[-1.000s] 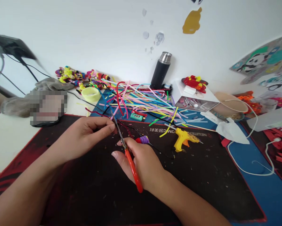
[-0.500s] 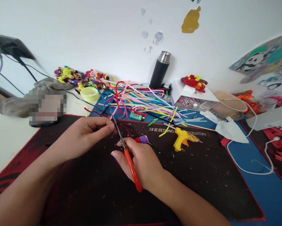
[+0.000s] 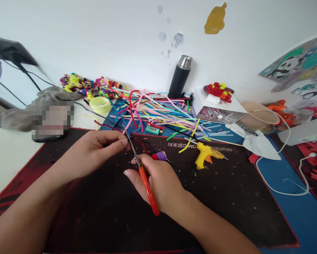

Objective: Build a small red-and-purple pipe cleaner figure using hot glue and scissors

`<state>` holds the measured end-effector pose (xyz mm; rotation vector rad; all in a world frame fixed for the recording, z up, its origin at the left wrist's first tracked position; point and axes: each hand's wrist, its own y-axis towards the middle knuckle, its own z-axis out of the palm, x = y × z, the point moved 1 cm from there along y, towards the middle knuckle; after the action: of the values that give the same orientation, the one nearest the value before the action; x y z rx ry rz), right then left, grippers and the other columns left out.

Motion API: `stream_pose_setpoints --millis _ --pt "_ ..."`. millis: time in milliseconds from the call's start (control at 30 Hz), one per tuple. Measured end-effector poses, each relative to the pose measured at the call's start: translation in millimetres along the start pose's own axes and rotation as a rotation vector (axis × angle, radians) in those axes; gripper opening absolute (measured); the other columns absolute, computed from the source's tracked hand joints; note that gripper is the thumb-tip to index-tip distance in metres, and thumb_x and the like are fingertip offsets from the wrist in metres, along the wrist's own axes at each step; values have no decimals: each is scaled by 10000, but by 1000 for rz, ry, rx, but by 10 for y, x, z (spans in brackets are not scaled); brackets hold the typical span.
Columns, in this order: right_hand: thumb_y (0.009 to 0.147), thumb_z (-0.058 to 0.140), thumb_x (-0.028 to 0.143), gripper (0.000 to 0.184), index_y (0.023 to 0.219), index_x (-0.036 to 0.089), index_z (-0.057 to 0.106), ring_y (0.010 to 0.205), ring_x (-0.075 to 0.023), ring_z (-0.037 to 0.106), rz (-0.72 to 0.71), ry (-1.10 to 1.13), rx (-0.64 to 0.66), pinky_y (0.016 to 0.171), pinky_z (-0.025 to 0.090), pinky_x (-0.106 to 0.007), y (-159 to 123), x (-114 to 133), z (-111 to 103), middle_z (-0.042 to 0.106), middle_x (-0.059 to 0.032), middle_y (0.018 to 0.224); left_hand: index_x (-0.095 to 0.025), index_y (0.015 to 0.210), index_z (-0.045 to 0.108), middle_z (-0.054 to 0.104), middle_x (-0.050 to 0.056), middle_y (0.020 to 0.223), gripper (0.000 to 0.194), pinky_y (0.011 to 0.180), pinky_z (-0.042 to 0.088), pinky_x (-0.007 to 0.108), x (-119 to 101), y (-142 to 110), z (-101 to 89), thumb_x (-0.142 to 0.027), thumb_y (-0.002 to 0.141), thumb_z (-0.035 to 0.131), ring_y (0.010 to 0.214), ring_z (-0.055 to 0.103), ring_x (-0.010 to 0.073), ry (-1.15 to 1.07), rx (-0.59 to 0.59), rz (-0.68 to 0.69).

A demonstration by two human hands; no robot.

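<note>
My right hand (image 3: 158,183) is wrapped round scissors (image 3: 148,192) with red handles, their metal blades pointing away from me and looking nearly closed. My left hand (image 3: 102,150) pinches thumb and forefinger together right beside the blades; whatever is between those fingertips is too small to make out. Just beyond my right fingers, a small roll of purple and red fuzzy stem (image 3: 161,156) lies on the black mat (image 3: 100,215). Dark red fuzzy stems (image 3: 141,143) lie behind the blades, partly hidden by them.
A yellow glue gun (image 3: 207,155) rests on the mat at right. Behind it spreads a heap of coloured pipe cleaners (image 3: 158,111), with a green box-shaped piece (image 3: 153,129) at its front. A black flask (image 3: 180,77) stands by the wall. A white cable (image 3: 282,193) curls at right.
Both hands and the scissors stay almost where they were. The view has shifted very slightly.
</note>
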<state>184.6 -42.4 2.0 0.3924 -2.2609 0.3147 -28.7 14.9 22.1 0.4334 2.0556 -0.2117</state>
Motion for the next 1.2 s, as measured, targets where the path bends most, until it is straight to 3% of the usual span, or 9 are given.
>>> stream_pose_setpoints --millis 267,467,867,1200 --pt "1027 741 483 339 1214 200 730 866 -280 833 9 -19 7 784 577 -345 -2 14 7 850 -80 933 -185 859 825 796 17 829 362 727 527 235 -10 3 -5 -451 1001 625 777 687 173 -20 5 -25" --pt "1030 747 509 350 1201 205 727 819 -262 819 4 -30 9 761 571 -330 -13 29 1 828 -61 874 -181 847 821 784 13 802 354 699 512 232 -35 6 -1 -440 990 627 758 668 169 -34 13 -35" --pt "1020 751 521 331 1112 205 712 757 -257 786 54 -99 28 654 453 -322 -4 51 -3 816 -54 837 -182 864 820 807 34 826 381 716 537 266 -28 19 7 -495 970 629 776 681 202 -6 22 -62" --pt "1029 745 490 292 1084 207 700 750 -243 775 36 -88 23 657 444 -311 -4 42 -2 806 -41 830 -198 847 819 792 23 802 377 690 530 251 -12 18 13 -499 970 627 755 677 192 5 4 -45"
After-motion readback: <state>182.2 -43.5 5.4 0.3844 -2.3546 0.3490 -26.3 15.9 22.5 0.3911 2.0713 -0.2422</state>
